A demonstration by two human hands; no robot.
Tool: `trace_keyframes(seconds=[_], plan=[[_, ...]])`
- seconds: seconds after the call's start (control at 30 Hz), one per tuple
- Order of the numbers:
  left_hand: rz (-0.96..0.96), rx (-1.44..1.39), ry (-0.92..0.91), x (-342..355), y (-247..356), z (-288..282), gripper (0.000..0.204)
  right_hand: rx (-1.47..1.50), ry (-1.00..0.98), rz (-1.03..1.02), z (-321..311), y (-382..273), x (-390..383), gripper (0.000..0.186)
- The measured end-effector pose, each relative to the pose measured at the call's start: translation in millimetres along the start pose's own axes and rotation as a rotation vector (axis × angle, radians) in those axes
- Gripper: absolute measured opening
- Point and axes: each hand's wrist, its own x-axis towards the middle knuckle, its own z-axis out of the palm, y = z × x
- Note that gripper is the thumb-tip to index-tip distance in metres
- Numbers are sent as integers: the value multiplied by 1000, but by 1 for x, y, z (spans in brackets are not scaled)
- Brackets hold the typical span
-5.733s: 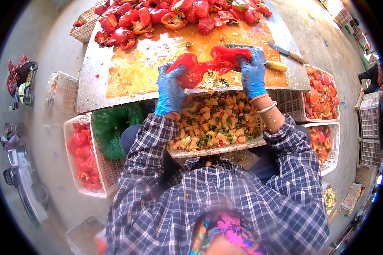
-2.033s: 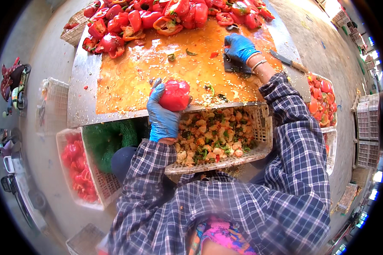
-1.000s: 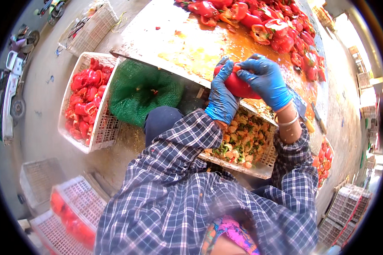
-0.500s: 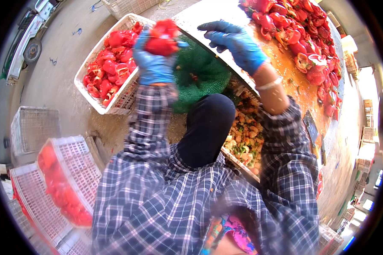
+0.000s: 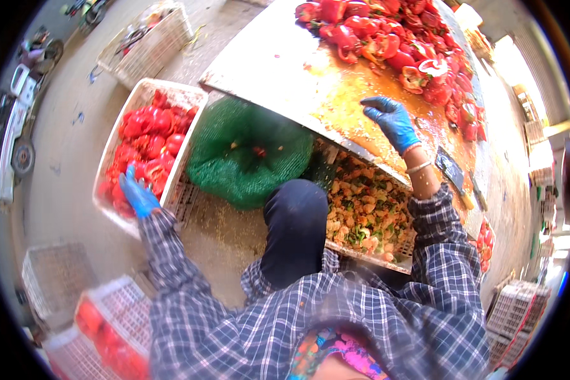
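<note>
My left hand (image 5: 138,193), in a blue glove, reaches over the near rim of a white plastic crate (image 5: 199,107) on the left. Its fingers are stretched out against the red bell peppers (image 5: 149,136) inside, and it grips none of them. Many of these peppers look cut or broken open. Above the wet, orange-stained table (image 5: 335,85) hovers my right hand (image 5: 392,123), also blue-gloved, with thumb and fingers apart and nothing in them. Beyond it lies a big heap of cut red peppers (image 5: 418,57). A cleaver (image 5: 451,170) rests near my right wrist, beside a second narrow tool (image 5: 478,191).
Between crate and table sits a green mesh bag (image 5: 247,152). A box of pepper cores and scraps (image 5: 367,215) stands under the table edge, right of my knee. More crates of red peppers (image 5: 111,342) stand at lower left. Another crate (image 5: 145,47) is farther off.
My left hand has released the red pepper it held and moved down to the crate's near side. My right hand has drawn back to the right over the table. The whole view has shifted.
</note>
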Motion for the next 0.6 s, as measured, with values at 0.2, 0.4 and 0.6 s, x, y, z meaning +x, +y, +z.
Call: trace_keyframes(seconds=[0.2,0.4,0.6], plan=[[35,-5,-261,-106,-11,77,38,-844,248,-515,-12,7,119,36],[98,55,-504,-162,0,124,31,-957,198,-154,3,29,178,26],[84,-9,-752,-218,31,150,34,306,48,138,-51,47,67,11]])
